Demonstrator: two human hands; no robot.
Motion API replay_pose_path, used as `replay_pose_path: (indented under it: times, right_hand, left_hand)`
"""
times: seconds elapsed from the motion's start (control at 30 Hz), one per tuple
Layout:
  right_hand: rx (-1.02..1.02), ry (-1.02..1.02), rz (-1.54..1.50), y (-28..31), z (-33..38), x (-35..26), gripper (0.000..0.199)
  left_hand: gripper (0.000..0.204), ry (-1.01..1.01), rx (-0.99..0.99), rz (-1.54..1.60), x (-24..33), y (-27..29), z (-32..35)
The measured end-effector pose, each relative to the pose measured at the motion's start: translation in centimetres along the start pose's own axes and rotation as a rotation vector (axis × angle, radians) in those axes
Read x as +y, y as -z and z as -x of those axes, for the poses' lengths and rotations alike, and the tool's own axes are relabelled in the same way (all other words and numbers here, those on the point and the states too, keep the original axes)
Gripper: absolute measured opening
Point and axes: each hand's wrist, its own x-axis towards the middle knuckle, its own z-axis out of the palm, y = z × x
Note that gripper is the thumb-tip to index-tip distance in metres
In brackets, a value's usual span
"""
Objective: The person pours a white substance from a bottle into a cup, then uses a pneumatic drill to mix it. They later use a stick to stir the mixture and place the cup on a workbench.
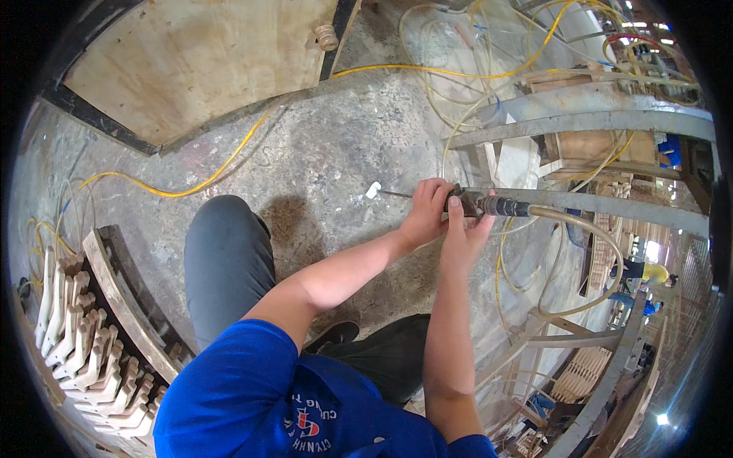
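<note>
A dark handheld air tool (475, 201) lies level across the middle of the view. A thin metal shaft (396, 194) points left from it, and a small white piece (373, 189) shows by the shaft's tip; I cannot tell whether it is fixed there. My left hand (427, 210) is closed round the front of the tool, near the shaft. Just right of it, my right hand (467, 238) grips the tool's body, its thumb up against it. From the tool's back end, a pale air hose (592, 223) curves to the right and down.
Wooden pieces (95, 359) stand stacked at lower left beside a curved board (130, 309). A large wooden panel (195, 61) fills the upper left. Yellow hoses (229, 164) cross the concrete floor (328, 137). Metal frame bars (595, 122) stand right; another person (649, 273) is farther off.
</note>
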Motion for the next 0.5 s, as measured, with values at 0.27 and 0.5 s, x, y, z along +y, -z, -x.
replay_pose_path:
  times: [0.27, 0.5]
  right_hand:
    - [0.119, 0.127, -0.089, -0.4, -2.2, 1.6, 0.02]
    - [0.184, 0.132, -0.107, -0.1, -3.4, 1.9, 0.017]
  left_hand:
    - [0.076, 0.044, -0.131, 0.073, 0.3, 0.8, 1.0]
    - [0.089, 0.177, -0.465, -0.068, -1.3, 3.8, 1.1]
